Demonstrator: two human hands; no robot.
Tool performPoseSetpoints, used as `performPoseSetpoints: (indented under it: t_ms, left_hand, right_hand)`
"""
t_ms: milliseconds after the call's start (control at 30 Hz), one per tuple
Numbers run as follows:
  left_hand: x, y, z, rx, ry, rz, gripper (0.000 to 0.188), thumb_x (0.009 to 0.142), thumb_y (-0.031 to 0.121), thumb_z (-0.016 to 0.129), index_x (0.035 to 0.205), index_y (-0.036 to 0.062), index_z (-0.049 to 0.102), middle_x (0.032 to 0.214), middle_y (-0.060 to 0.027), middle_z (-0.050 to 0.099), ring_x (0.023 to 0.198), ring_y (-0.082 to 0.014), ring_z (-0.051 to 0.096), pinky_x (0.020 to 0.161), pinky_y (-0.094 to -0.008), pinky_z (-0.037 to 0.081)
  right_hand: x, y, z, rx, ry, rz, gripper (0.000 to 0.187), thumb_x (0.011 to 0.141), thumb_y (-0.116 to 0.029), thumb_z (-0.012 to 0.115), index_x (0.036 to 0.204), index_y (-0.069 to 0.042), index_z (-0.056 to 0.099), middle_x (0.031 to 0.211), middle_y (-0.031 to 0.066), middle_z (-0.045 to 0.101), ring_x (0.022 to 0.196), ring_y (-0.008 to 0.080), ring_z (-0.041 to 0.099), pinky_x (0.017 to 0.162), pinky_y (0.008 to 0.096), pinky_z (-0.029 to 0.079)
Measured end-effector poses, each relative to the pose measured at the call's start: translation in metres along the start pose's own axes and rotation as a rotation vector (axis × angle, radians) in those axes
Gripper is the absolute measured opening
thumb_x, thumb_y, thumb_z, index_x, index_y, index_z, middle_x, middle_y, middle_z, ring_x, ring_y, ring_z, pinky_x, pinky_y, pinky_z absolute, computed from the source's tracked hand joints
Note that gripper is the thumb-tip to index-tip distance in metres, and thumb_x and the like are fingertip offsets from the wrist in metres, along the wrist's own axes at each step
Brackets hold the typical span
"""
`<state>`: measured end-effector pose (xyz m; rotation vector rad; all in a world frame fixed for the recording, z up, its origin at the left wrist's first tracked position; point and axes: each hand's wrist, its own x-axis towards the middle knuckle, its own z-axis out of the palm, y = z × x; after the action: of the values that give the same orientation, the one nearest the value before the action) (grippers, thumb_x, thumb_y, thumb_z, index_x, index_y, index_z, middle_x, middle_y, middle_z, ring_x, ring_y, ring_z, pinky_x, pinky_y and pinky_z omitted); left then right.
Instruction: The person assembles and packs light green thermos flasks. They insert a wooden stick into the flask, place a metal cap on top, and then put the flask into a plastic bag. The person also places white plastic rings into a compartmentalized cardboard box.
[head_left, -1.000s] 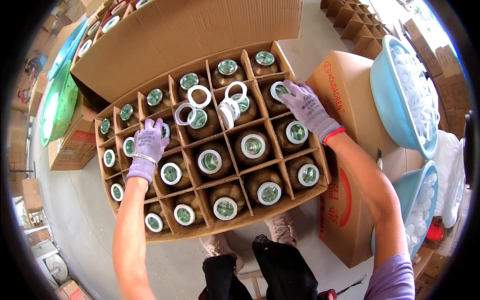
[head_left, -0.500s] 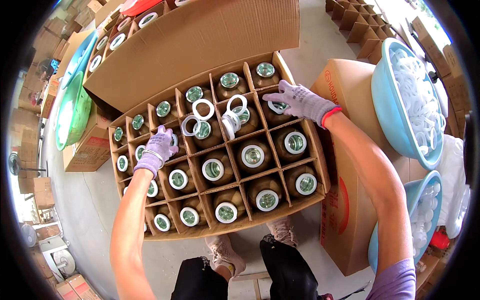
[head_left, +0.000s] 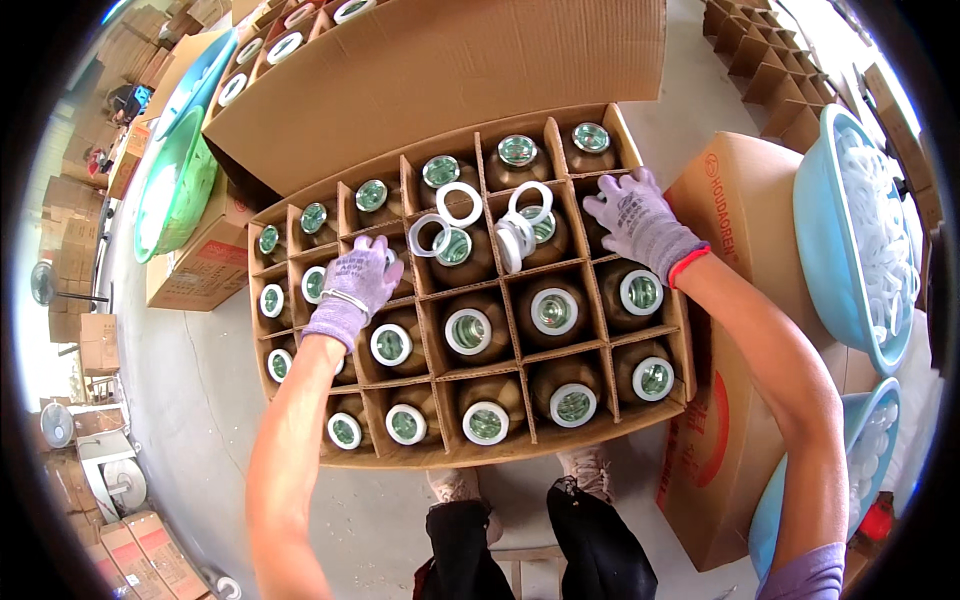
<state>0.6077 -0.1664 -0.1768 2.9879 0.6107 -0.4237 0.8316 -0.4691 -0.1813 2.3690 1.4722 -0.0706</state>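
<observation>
A divided cardboard box point(head_left: 480, 462) holds several glass jars, each in its own compartment. In the far row the jar mouths are bare, like this glass jar point(head_left: 517, 151); nearer ones wear white rings, like this ringed jar point(head_left: 467, 331). My left hand point(head_left: 362, 282), in a lilac-grey glove, curls over a jar mouth in the second row, a white ring point(head_left: 393, 258) showing beside its fingers. My right hand point(head_left: 640, 222), gloved alike, bends over the rightmost jar of that row and hides its mouth. Between them loose white rings point(head_left: 459, 204) and a small ring stack point(head_left: 512, 246) lie across jars and dividers.
Right of the box stands a closed carton point(head_left: 735, 200), with a blue basin of white rings point(head_left: 822, 240) and a second blue basin point(head_left: 775, 500) beside it. A raised cardboard flap point(head_left: 440, 90) borders the far side. A green basin point(head_left: 175, 190) sits on a carton at left.
The whole view has shifted, so the box appears farther right. My right hand now covers the jar mouth whose white ring showed before. My left hand stays at its jar.
</observation>
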Motion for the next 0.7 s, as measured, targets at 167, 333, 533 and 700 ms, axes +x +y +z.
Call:
performPoseSetpoints:
  t_ms: [167, 333, 533, 700]
  left_hand:
    - [0.016, 0.035, -0.009, -0.082, 0.373, 0.016, 0.039, 0.087, 0.027, 0.059, 0.12, 0.0072, 0.058, 0.109, -0.0186, 0.061, 0.083, -0.0355, 0.065, 0.072, -0.0434, 0.053]
    - [0.039, 0.036, 0.014, 0.078, 0.262, 0.002, 0.021, 0.085, 0.014, 0.058, 0.105, 0.0079, 0.059, 0.104, -0.0175, 0.058, 0.082, -0.0369, 0.066, 0.069, -0.0477, 0.055]
    - [0.03, 0.006, 0.002, -0.337, 0.468, 0.204, 0.016, 0.085, 0.011, 0.058, 0.1, 0.0081, 0.062, 0.097, -0.017, 0.059, 0.086, -0.0371, 0.061, 0.072, -0.0433, 0.051]
    - [0.008, 0.016, -0.006, -0.32, 0.522, 0.295, 0.019, 0.081, 0.015, 0.066, 0.096, 0.0047, 0.062, 0.09, -0.0134, 0.056, 0.084, -0.0329, 0.061, 0.072, -0.0419, 0.05]
  right_hand:
    - [0.016, -0.022, -0.025, 0.362, 0.381, 0.04, 0.029, 0.083, -0.026, 0.065, 0.109, -0.013, 0.063, 0.103, 0.0095, 0.061, 0.094, 0.0263, 0.061, 0.086, 0.0443, 0.046]
    - [0.083, -0.088, -0.039, 0.547, 0.579, -0.121, 0.02, 0.084, -0.022, 0.062, 0.1, -0.01, 0.062, 0.099, 0.0126, 0.061, 0.089, 0.0285, 0.064, 0.074, 0.0425, 0.052]
    - [0.124, -0.101, -0.039, 0.413, 0.314, -0.06, 0.017, 0.088, -0.021, 0.057, 0.099, -0.01, 0.063, 0.098, 0.013, 0.064, 0.089, 0.0292, 0.066, 0.073, 0.043, 0.054]
    - [0.089, -0.095, -0.048, 1.102, 0.505, 0.135, 0.019, 0.086, -0.023, 0.061, 0.091, -0.005, 0.065, 0.084, 0.0173, 0.065, 0.079, 0.0332, 0.065, 0.071, 0.0411, 0.051]
